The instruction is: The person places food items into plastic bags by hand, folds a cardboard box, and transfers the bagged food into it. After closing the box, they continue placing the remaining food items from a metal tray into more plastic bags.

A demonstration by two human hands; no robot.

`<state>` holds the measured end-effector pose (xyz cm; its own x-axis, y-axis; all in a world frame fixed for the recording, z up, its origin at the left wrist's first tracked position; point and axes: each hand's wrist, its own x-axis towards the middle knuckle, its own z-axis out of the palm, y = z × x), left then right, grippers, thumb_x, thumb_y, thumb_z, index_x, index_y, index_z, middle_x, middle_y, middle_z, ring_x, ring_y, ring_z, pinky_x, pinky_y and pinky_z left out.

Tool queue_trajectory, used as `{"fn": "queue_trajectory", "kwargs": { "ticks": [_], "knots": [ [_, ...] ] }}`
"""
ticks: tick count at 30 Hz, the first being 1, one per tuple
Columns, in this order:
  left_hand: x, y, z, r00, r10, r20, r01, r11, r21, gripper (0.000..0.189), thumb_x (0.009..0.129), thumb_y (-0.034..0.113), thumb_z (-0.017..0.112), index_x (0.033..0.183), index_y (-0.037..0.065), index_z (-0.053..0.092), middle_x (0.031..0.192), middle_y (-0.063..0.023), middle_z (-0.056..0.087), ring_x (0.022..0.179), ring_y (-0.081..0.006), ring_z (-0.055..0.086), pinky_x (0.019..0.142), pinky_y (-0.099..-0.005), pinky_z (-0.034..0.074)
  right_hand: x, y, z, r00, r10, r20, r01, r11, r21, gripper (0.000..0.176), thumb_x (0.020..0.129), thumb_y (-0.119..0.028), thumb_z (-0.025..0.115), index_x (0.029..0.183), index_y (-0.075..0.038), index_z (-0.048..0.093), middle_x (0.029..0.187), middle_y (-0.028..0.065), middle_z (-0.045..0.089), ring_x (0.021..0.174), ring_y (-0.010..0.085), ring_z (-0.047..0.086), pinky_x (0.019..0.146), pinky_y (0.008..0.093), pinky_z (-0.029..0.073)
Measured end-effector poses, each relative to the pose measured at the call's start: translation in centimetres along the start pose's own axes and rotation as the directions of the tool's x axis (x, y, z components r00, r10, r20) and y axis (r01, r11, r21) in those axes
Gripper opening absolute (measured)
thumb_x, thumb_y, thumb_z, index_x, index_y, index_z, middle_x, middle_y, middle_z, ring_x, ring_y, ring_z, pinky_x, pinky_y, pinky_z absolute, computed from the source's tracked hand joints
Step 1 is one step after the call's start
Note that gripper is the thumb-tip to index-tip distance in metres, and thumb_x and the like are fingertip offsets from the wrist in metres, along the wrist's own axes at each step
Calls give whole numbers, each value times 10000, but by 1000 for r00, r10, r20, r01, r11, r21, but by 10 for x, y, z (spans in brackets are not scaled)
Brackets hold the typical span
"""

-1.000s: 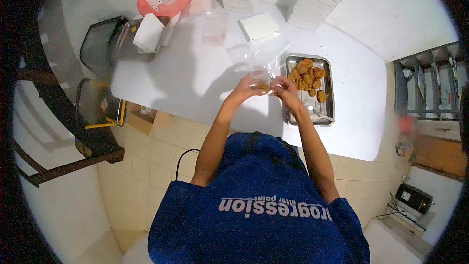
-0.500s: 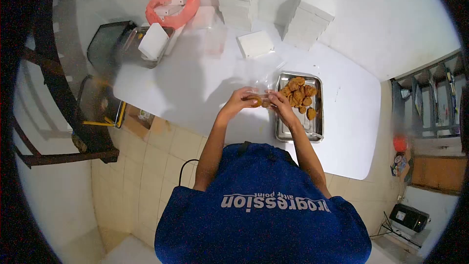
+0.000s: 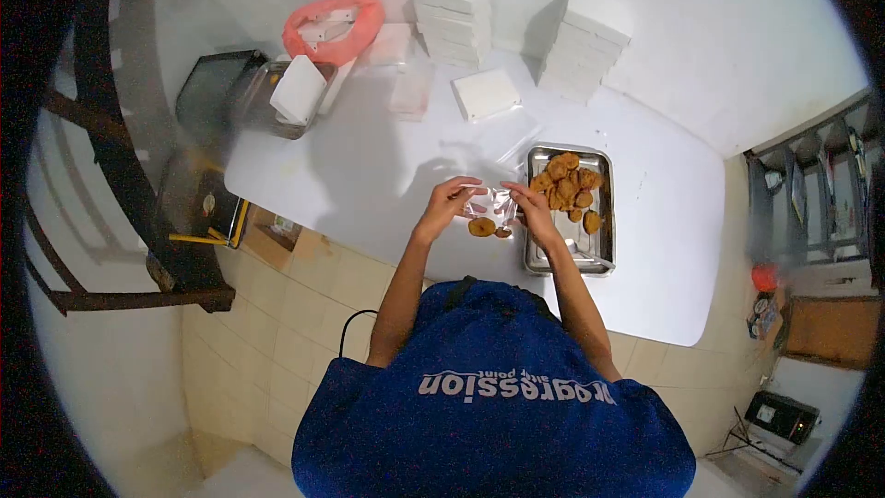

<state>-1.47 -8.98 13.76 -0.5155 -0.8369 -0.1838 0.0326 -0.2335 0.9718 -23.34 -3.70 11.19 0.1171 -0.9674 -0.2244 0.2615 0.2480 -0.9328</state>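
Observation:
Between my hands hangs a clear plastic bag (image 3: 494, 207) with two brown fried pieces (image 3: 481, 227) at its lower end. My left hand (image 3: 452, 206) pinches the bag's upper left side, its fingers closed on the film. On the other side, my right hand (image 3: 529, 205) grips the upper right edge, close to the tray's left rim. Just right of that hand, a steel tray (image 3: 610, 221) holds a heap of fried pieces (image 3: 564, 186), bunched toward its far half.
Flat clear bags (image 3: 512, 140) lie beyond my hands, near a white box (image 3: 487, 95). Stacks of white boxes (image 3: 452, 23) (image 3: 583, 46) stand against the wall. At the far left are a red plastic bag (image 3: 367, 17), a clear container (image 3: 293, 120) and a pack of clear film (image 3: 411, 94).
The fried pieces, previously up between my fingers, now sit lower at the bottom of the bag. Both hands have shifted to hold the bag's upper edge. The view has tilted slightly.

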Motion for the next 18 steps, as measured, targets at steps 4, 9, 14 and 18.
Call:
{"fn": "queue_trajectory", "kwargs": {
  "ticks": [4, 9, 14, 18],
  "knots": [
    [4, -16, -6, 1000, -4, 29, 4, 1000, -4, 227, 969, 112, 492, 1155, 2, 559, 1086, -161, 649, 850, -250, 693, 686, -316, 588, 3, 22, -17, 1000, -20, -2, 20, 999, 30, 282, 976, -191, 484, 1178, -34, 603, 1048, 61, 647, 843, 138, 638, 644, 270, 576],
    [0, -53, 7, 996, -86, 30, 81, 985, 155, 185, 952, 107, 514, 1078, -1, 596, 1098, -120, 653, 892, -209, 670, 748, -320, 571, -18, 39, -41, 1000, 26, -13, -26, 999, 37, 229, 912, -80, 452, 1054, -32, 625, 1045, 55, 618, 777, 123, 608, 621, 256, 565],
    [9, -66, 0, 975, -218, 48, 223, 961, -164, 164, 907, 116, 590, 1023, 0, 608, 1056, -102, 648, 992, -199, 624, 811, -341, 550, -11, 37, -43, 990, 141, 12, -140, 970, 200, 193, 925, -132, 484, 1031, -31, 609, 1072, 74, 617, 849, 161, 624, 708, 305, 574],
    [17, -72, -8, 997, -24, 70, 16, 993, 116, 233, 843, 74, 671, 1045, -12, 593, 1069, -116, 654, 987, -207, 632, 820, -334, 546, 10, 49, -36, 998, 55, -3, -55, 998, -16, 241, 877, -97, 613, 1106, -34, 570, 1056, 80, 630, 881, 157, 628, 732, 316, 561]
  ]
}}
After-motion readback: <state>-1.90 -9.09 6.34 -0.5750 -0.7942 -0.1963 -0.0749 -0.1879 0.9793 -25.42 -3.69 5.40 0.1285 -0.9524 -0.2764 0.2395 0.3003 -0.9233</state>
